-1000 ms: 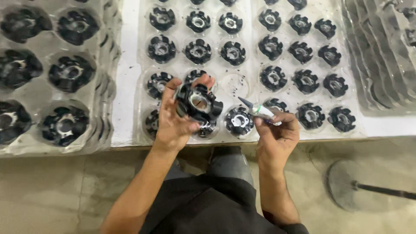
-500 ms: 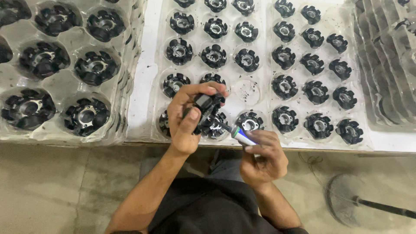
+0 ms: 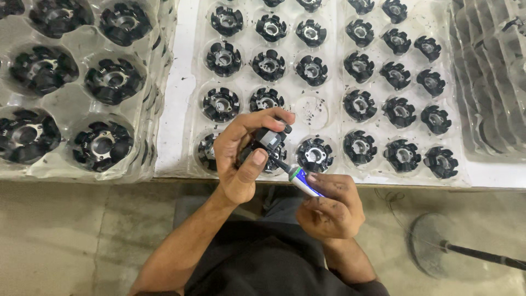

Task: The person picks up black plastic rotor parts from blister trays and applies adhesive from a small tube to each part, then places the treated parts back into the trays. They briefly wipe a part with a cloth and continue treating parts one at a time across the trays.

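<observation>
at a white bench [image 3: 175,104] lined with clear trays [image 3: 329,112] over a concrete floor [image 3: 66,235], my left hand [image 3: 241,156] closes around a black ring part [image 3: 268,143]; my right hand [image 3: 329,205] pinches a small tube [image 3: 298,178], its nozzle touching the part.

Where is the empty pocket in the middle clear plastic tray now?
In the head view, the empty round pocket lies near centre, just above the left hand, among black finned round parts.
</observation>
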A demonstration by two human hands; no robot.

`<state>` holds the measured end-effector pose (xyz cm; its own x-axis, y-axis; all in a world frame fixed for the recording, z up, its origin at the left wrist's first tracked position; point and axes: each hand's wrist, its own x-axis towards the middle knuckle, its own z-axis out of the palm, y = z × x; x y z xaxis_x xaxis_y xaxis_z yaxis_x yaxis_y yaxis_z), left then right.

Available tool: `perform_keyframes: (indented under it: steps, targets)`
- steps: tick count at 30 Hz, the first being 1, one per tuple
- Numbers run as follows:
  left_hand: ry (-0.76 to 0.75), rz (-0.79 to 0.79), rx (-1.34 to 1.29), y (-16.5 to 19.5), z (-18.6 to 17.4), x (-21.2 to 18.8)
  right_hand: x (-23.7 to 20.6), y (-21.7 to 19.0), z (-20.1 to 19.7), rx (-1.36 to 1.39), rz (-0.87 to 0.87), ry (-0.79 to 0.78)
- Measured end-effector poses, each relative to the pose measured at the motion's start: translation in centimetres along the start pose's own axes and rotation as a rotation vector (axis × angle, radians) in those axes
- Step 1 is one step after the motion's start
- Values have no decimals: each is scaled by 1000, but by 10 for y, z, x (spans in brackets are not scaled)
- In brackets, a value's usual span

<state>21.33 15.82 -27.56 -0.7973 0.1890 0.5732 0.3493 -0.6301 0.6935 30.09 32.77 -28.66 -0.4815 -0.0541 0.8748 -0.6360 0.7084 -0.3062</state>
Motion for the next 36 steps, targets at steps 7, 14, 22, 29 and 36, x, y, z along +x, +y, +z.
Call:
perform_keyframes:
  steps: [7, 14, 22, 29, 36]
  targets:
    - [19, -16, -34, -3, 1, -1, 0, 0, 3, -18, -11, 38]
    - [24, -14, -69, -5, 1, -2, -1, 2, 1, -31, -29, 40]
    - [60, -29, -127, -15, 1, -4, -2, 4, -1, -25, -20, 35]
    - [332, -83, -513, -32, 13, -10, 2, 3, -2, -2, -10, 21]
    - [587, -271, -780, -34, 22, -16, 0, 2, -2, -23, 42, 22]
